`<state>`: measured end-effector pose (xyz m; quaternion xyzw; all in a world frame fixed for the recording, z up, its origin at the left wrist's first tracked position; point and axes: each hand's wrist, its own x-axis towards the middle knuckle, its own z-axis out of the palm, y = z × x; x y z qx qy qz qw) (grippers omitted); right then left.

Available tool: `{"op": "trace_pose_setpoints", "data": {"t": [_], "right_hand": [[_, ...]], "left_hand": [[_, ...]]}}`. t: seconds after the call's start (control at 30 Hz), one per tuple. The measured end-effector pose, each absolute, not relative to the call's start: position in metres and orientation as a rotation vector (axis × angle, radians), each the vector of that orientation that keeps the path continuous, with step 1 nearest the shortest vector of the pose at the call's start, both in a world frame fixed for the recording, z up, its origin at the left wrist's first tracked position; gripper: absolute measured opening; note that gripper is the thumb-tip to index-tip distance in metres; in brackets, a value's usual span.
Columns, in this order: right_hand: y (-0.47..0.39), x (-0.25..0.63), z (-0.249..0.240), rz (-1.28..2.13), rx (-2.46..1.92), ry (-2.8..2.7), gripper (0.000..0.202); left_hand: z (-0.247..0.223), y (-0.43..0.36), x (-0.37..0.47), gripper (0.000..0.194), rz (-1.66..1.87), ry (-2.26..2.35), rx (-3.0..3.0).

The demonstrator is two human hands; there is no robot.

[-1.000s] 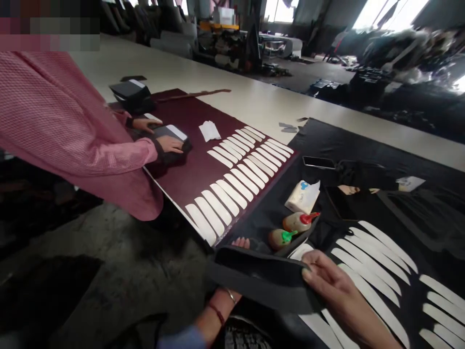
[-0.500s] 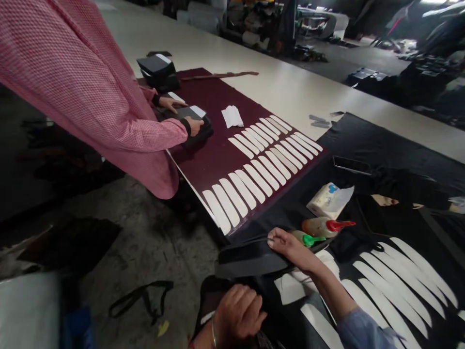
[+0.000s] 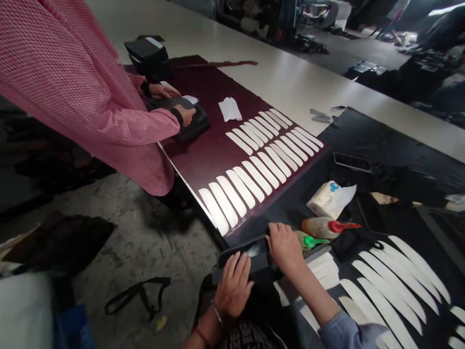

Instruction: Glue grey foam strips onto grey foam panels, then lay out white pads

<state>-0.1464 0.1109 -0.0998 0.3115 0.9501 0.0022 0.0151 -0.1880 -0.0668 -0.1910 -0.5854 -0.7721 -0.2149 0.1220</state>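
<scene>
A dark, long flat piece (image 3: 258, 248) lies at the near table edge. My left hand (image 3: 234, 283), with a bangle at the wrist, rests on its near left part, fingers stretched out. At its right end is my right hand (image 3: 285, 247), fingers bent over the edge and closed on it. Just right of that hand lie a bottle with a green nozzle (image 3: 308, 241) and one with a red nozzle (image 3: 327, 226). White curved strips (image 3: 395, 291) are spread on the black sheet to the right, and white pieces (image 3: 323, 271) lie beside my right forearm.
Across the table a person in a pink shirt (image 3: 90, 92) handles dark pieces (image 3: 192, 126) on a maroon sheet (image 3: 196, 165) bearing rows of white strips (image 3: 250, 179). A tissue pack (image 3: 329, 198) and a phone (image 3: 352, 162) lie on the black sheet.
My left hand has moved up from below onto the dark piece and opened out. My right hand has turned and come down over the piece's right end.
</scene>
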Motion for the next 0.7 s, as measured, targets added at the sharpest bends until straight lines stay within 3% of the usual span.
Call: {"op": "trace_pose_setpoints", "data": {"t": [0.13,0.47,0.7], "right_hand": [[0.097,-0.170,-0.119,-0.002,0.854,3.335,0.037],[0.086,-0.199,-0.160,0.094,0.712,3.488,0.035],[0.087,-0.197,-0.165,0.053,0.709,3.401,0.046]], "left_hand": [[-0.197,-0.066,-0.189,0.046,-0.668,-2.246,-1.703],[-0.193,-0.067,-0.191,0.038,-0.706,-2.217,-1.682],[-0.193,-0.071,-0.195,0.035,-0.676,-2.222,-1.752]]}}
